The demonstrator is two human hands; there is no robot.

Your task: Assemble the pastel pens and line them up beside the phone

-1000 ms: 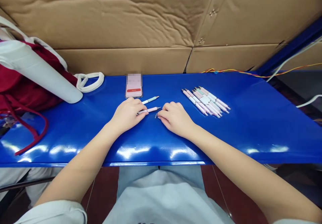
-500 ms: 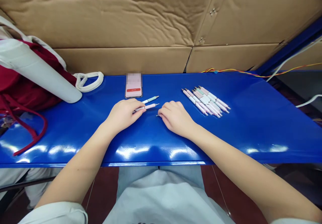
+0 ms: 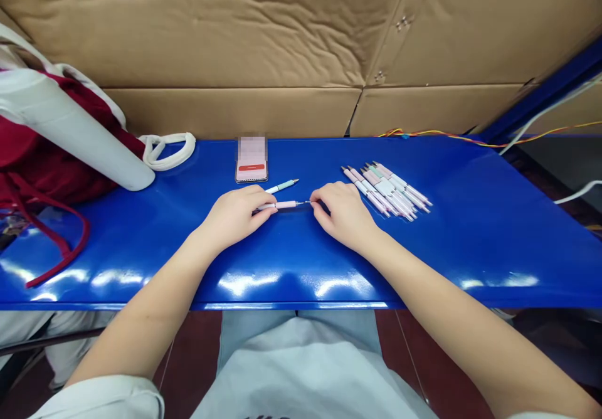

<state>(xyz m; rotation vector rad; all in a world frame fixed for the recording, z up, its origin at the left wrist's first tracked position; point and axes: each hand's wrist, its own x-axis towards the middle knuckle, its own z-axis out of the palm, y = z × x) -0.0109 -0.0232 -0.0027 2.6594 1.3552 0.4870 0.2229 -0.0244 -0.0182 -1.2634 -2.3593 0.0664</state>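
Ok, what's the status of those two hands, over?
Left hand gripping pink-and-white pen. Right hand pinching tiny thin piece at or near its tip. Green-and-white pen just beyond; nothing seen blocking between hands.

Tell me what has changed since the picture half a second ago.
The right hand has moved right and slightly away from the person, pinching a thin piece. The left hand has brought the pink pen slightly right, its tip now lined up with that piece. Nothing was visibly let go. The green-and-white pen, phone and pen pile stayed put.
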